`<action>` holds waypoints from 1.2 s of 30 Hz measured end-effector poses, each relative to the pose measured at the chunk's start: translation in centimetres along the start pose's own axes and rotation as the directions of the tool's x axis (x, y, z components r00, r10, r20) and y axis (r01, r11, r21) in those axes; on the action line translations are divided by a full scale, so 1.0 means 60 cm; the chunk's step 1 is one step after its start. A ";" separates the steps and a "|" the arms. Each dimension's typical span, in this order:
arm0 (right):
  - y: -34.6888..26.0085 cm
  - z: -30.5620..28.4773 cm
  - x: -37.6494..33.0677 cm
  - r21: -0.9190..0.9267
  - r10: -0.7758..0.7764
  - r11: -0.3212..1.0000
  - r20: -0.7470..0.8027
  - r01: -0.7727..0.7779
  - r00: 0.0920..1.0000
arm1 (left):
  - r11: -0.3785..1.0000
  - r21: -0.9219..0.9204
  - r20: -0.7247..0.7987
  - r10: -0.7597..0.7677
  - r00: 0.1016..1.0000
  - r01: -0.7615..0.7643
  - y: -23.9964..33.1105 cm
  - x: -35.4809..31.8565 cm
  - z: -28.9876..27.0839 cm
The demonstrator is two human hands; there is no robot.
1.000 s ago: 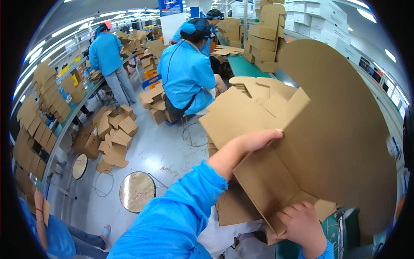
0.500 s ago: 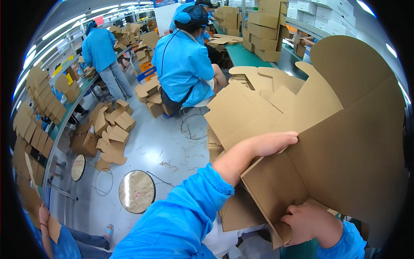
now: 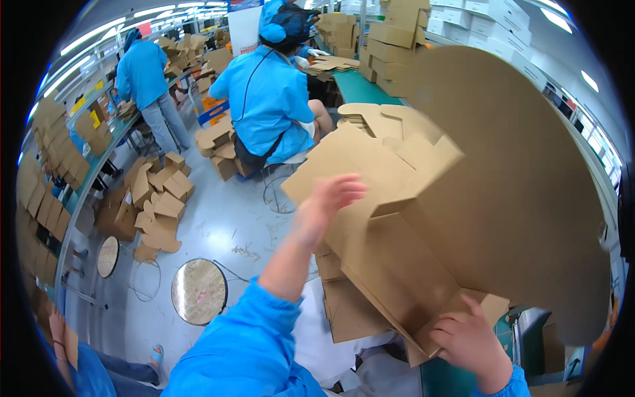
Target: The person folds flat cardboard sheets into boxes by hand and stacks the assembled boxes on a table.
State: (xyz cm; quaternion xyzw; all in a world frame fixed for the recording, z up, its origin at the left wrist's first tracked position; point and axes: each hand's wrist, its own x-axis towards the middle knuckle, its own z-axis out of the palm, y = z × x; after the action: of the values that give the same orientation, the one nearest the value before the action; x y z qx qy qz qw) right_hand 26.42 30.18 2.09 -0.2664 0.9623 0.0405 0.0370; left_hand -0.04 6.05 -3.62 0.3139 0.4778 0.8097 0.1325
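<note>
A partly folded brown cardboard box [image 3: 403, 255] lies tilted in front of me, its inside facing up and its large rounded lid flap [image 3: 522, 178] raised on the right. My right hand [image 3: 466, 337] grips the box's near end, fingers curled over the wall and the index finger lifted. Off the box, my left hand [image 3: 331, 198] hovers past its left side, fingers stretched out and slightly blurred, holding nothing. Beneath and beyond that hand are flat cut cardboard blanks [image 3: 350, 155], stacked, with notched and rounded edges.
A person in blue [image 3: 271, 99] sits ahead, by a green table [image 3: 360, 89] with stacked boxes. Folded boxes [image 3: 159, 198] are heaped on the floor at left, near round stools [image 3: 198, 291]. Another person's arm [image 3: 59, 337] shows at lower left. White boxes [image 3: 483, 26] stand at upper right.
My left hand has let go of the box's far wall and moved left, fingers opening out. The box's lid flap has swung toward me and left; my right hand stays at the near end.
</note>
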 end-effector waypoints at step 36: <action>-0.067 -0.081 -0.089 0.553 0.279 0.822 -0.176 -0.140 0.944 | 0.882 0.440 0.155 0.110 0.982 -0.168 -0.030 -0.172 0.136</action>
State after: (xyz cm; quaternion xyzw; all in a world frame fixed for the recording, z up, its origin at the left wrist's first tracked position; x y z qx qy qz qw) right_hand 32.80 28.98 7.17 -0.1404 0.9558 -0.2579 -0.0162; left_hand 12.91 7.32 -6.24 0.4196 0.6196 0.6628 0.0275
